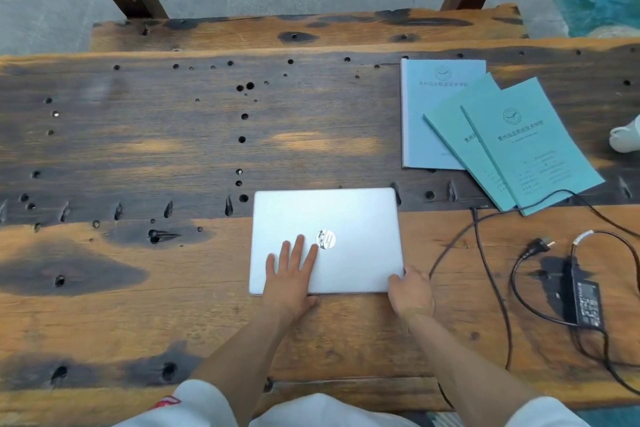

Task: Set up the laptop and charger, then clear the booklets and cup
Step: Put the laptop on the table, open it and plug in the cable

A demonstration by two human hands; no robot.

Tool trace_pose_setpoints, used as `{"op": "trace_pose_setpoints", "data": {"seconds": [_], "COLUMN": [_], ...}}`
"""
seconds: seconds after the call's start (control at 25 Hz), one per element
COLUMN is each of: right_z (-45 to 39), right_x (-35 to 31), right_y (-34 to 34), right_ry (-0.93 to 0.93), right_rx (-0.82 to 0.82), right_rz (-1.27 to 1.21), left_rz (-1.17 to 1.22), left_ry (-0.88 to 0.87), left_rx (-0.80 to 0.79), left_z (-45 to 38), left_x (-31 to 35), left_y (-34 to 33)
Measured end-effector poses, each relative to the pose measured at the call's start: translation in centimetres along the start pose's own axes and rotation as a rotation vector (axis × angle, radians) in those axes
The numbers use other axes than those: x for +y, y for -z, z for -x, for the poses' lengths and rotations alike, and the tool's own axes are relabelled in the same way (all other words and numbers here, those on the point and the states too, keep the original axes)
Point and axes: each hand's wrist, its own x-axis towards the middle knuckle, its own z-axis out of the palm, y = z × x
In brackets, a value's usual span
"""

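A closed silver laptop point(325, 239) lies flat on the wooden counter point(138, 305), near its front edge. The left hand point(291, 274) rests palm-down on the lid, its fingers point(301, 248) straight and slightly spread, tips just beside the round logo. The right hand point(410, 291) grips the laptop's near right corner, fingers curled round the edge. To the right, a black charger point(585, 302) lies with its cables looping across the counter. Three blue booklets point(491, 135) overlap farther back on the right, apart from both hands.
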Motion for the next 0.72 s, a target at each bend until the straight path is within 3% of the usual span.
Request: {"op": "trace_pose_setpoints", "data": {"seconds": [0.28, 0.48, 0.56, 0.64, 0.72], "right_z": [-1.1, -2.3, -2.2, -1.2, 1.0], "right_x": [0.0, 0.7, 1.2, 1.8, 3.0], "right_y": [0.8, 2.3, 2.4, 2.2, 1.5], "right_ry": [-0.084, -0.257, -0.238, -0.1, 0.076], "right_rx": [-0.041, -0.183, -0.204, -0.137, -0.009], "right_rz": [-0.1, -0.531, -0.579, -0.429, -0.006], "left_rz": [-0.25, -0.353, -0.381, -0.379, -0.355], "left_ry": [-0.12, -0.171, -0.202, -0.226, -0.233], "left_rx": [0.037, 0.006, -0.016, -0.037, -0.048], "left_z": [-0.6, -0.4, -0.5, -0.6, -0.4], "left_x": [1.7, 2.0, 2.2, 2.4, 2.4], "left_y": [0.7, 1.9, 2.2, 2.5, 2.8]}}
